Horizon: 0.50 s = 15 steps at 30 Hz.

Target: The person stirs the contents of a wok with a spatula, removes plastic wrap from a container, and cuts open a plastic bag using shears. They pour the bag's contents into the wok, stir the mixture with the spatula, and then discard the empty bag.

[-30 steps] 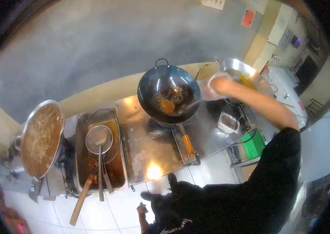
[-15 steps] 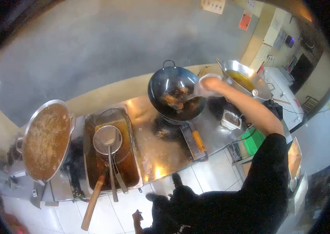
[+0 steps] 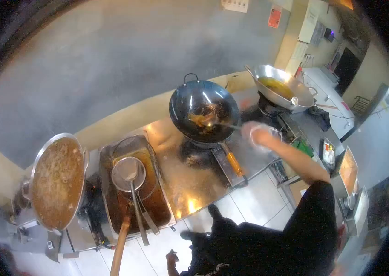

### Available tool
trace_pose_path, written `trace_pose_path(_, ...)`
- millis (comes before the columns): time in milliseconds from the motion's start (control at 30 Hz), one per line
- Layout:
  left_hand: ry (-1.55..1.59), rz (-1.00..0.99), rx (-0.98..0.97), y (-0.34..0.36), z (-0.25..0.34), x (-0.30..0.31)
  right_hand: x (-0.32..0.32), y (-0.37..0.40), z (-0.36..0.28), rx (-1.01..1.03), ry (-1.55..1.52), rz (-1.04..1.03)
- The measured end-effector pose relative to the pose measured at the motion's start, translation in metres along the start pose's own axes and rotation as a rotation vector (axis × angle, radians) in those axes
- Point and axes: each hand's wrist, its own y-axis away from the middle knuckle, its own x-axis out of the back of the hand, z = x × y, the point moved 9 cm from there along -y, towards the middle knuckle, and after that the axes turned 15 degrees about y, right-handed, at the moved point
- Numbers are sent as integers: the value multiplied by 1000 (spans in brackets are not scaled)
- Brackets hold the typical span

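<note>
My right hand (image 3: 262,136), in a clear plastic glove, is closed around the handle of a metal ladle (image 3: 229,125). The ladle reaches leftward into a dark wok (image 3: 179,109), its head down among browned pieces of food (image 3: 199,120). That wok sits tilted on a burner, with a loop handle at the back and an orange wooden handle (image 3: 233,161) toward me. Low in the view, my left hand (image 3: 172,260) hangs beside my body with its fingers curled. Whatever it may hold is too small to make out.
A silver wok of yellow oil (image 3: 275,85) stands to the right. Leftward, a strainer (image 3: 129,173) rests over a rectangular pan of dark oil (image 3: 171,216), near a long wooden handle (image 3: 121,246). A large pot of brown liquid (image 3: 58,184) is at far left.
My right hand has moved down and away from the wok's rim, drawing the ladle's handle outward. A small container right of the wok is now out of sight behind my hand. The view has shifted.
</note>
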Motion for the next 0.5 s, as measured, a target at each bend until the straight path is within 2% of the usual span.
trace_pose_path(67, -146, -74, 117, -1, -4, -22, 28, 23, -16, 16, 49, -214)
trace_pose_path(100, -139, -72, 105, -6, 2, -29, 73, 13, -19, 20, 50, -200)
trace_pose_path(133, -70, -38, 77, -7, 4, -32, 98, 11, -21, -24, 81, -465)
trace_pose_path(167, -7, -2, 60, -5, 0, -32, 97, 25, -17, -69, 112, -742)
trace_pose_path(200, -76, 18, 50, -10, -5, -38, -6, 23, 8, -160, -149, -294)
trace_pose_path(233, -119, -155, 152, -3, -5, -65, -6, 34, 1, -158, -154, -312)
trace_pose_path(300, -288, -247, 271, -5, 1, -100, 23, 27, -14, -152, -423, -210)
trace_pose_path(333, -243, -251, 240, -14, 8, -115, 46, 37, -13, 58, -253, 55)
trace_pose_path(367, -196, -252, 207, -21, 13, -128, 38, 34, -3, 62, -265, 56)
trace_pose_path(433, -194, -345, -11, -18, 33, -179, -7, 34, 42, -176, -252, -481)
trace_pose_path(467, -428, -672, -262, -10, 48, -229, -36, 26, 46, -207, -345, -264)
trace_pose_path(500, -658, -1004, -519, 6, 51, -278, -42, 29, 40, -204, -354, -273)
